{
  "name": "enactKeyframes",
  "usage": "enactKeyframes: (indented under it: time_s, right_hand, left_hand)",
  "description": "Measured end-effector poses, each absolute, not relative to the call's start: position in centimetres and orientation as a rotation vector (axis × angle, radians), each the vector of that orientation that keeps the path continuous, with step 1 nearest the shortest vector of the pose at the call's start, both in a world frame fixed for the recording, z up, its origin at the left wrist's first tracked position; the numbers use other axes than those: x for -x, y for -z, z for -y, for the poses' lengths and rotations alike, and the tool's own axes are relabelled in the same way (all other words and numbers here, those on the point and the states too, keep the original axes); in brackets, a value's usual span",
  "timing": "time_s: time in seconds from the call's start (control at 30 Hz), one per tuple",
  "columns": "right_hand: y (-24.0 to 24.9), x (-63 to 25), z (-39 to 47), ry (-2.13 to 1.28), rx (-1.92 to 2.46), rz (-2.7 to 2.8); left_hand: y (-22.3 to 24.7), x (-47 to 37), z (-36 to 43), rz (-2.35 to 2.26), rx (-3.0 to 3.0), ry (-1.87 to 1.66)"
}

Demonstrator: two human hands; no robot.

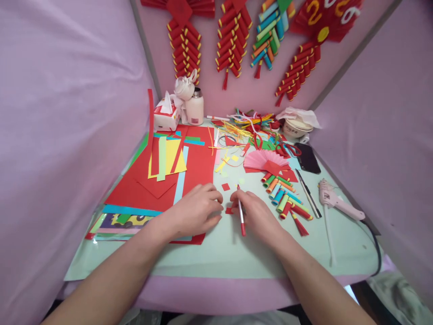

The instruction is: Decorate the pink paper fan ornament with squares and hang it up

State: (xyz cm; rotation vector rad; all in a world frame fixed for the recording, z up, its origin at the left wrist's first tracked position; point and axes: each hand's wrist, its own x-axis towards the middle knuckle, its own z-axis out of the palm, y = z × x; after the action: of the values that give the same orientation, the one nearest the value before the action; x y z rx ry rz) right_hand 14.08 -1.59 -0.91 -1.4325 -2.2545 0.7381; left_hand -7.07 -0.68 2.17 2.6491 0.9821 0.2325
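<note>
My right hand [252, 210] is closed round a red marker pen [241, 214], which has a white barrel and red ends. A small piece of red paper [229, 211] lies at its fingertips, partly hidden. Another small red paper square [226, 187] rests just beyond, between the hands. Loosely bent, with gaps between its fingers, my left hand [202, 210] rests by the right edge of the large red paper sheet [201, 169] and holds nothing that I can see. Right of the pen lies a pink paper fan [266, 160] with colourful paper firecracker rolls [282, 194] below it.
Paper strips and a yellow sheet [172, 158] cover the left side. Red-handled scissors [287, 149], pipe cleaners [257, 119] and scraps lie at the back. On the right are a black phone [307, 158], a craft knife [308, 193] and a corded glue gun [340, 203].
</note>
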Motion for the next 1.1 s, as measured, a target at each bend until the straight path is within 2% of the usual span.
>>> enactKeyframes:
  time_s: [0.2,0.47,0.63,0.77,1.1]
  right_hand:
    - [1.9,-13.8,1.1,-0.555,1.371,2.345]
    - [1.9,-13.9,1.1,-0.620,1.300,2.296]
    - [1.6,-14.8,1.5,-0.633,1.319,1.897]
    - [1.0,-16.0,1.7,-0.694,1.340,1.552]
    - [2.0,-14.7,1.7,-1.068,1.309,1.451]
  left_hand:
    - [-1.6,6.9,1.3,-0.892,-2.609,-0.152]
    - [-1.5,6.9,1.4,-0.893,-2.623,-0.076]
    - [-1.8,6.6,2.0,-0.976,-2.631,-0.032]
    - [-2.0,6.4,2.4,-1.005,-2.639,-0.008]
    - [-1.6,6.6,2.6,-1.004,-2.627,0.015]
